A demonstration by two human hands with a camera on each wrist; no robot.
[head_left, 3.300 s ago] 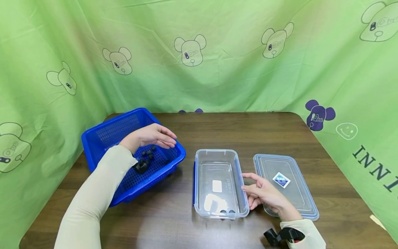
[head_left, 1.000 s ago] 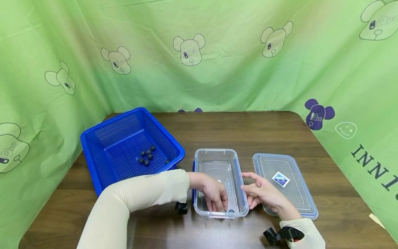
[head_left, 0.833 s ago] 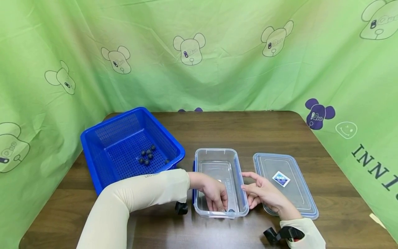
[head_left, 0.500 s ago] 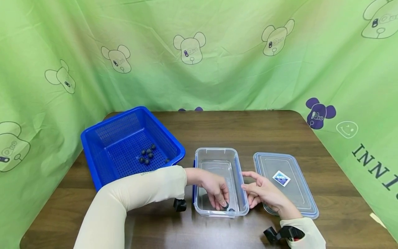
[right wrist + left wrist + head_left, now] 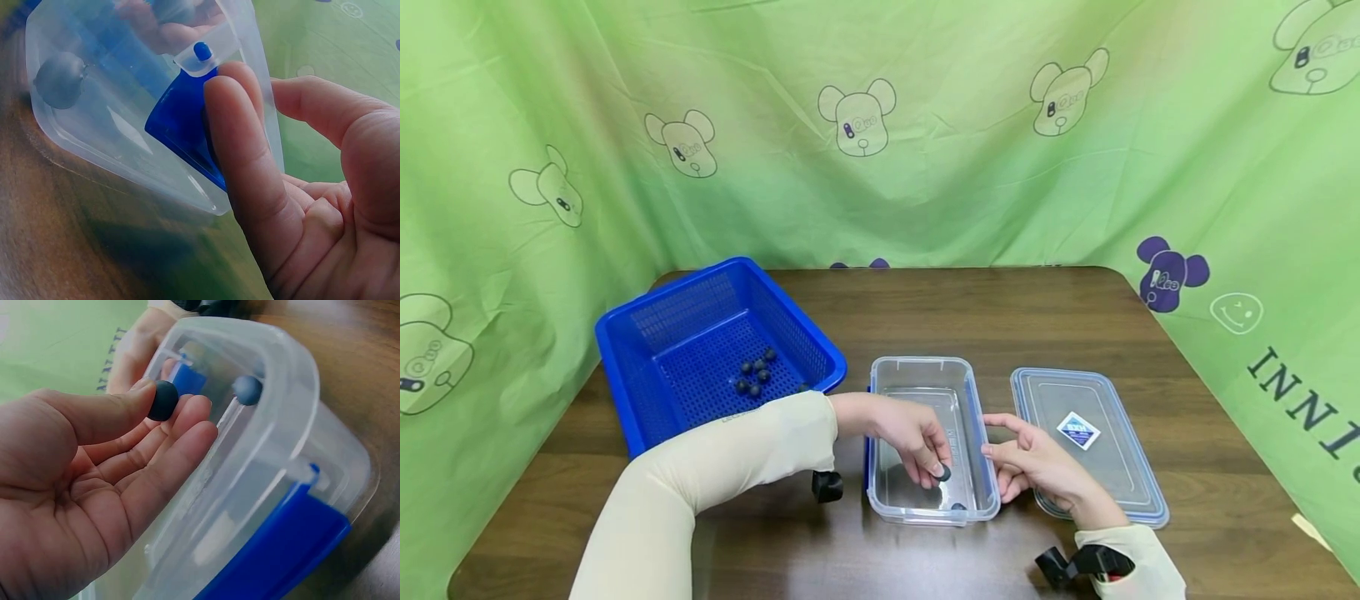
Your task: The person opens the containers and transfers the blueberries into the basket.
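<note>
My left hand [image 5: 913, 435] is over the clear plastic box [image 5: 917, 363], pinching a dark blueberry [image 5: 943, 473] between thumb and fingertips; the left wrist view shows this blueberry [image 5: 164, 401] up close. Another blueberry [image 5: 958, 506] lies on the box floor at the near end, and the right wrist view shows that blueberry [image 5: 61, 80] through the wall. My right hand [image 5: 1037, 471] touches the box's right side from outside. In the right wrist view its fingers [image 5: 240, 137] rest against a blue latch [image 5: 184, 122] hanging there.
A blue perforated basket [image 5: 613, 350] stands at the left with several blueberries [image 5: 763, 376] inside. The box's clear lid [image 5: 1120, 450], edged in blue, lies flat to the right, partly beneath my right hand. A green printed cloth [image 5: 925, 208] surrounds the wooden table.
From above the basket, my left hand moved into the box, took one of two blueberries at its near end and raised it slightly away from there. My right hand stayed put.
</note>
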